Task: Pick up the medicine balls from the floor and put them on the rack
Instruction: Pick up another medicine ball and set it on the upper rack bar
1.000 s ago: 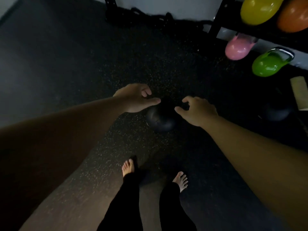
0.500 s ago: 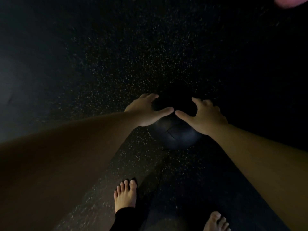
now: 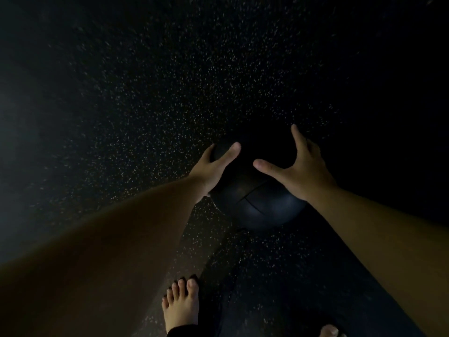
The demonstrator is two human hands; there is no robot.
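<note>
While the black medicine ball (image 3: 260, 207) sits on the speckled rubber floor (image 3: 145, 105) just ahead of the bare feet, both hands are applied to its upper half. The left hand (image 3: 213, 169) cups the left flank, thumb laid over the top and fingers curved round the side. The right hand (image 3: 303, 173) lies splayed against the right flank, thumb and forefinger straight and wide apart; its remaining fingers are hidden. Whether the ball has cleared the floor cannot be told.

Recommended procedure: slide both palms lower, toward the ball's widest line, so the load is squeezed between opposing palms and not hung from the fingertips. Expect a heavy, smooth shell that may slip. Lift with the legs and keep the ball close to the body.

Hazards: the left foot (image 3: 181, 305) and right foot (image 3: 329, 332) are bare and near the ball, so a drop could strike the toes. Lighting is poor. The rack is out of view and must be located before carrying.
</note>
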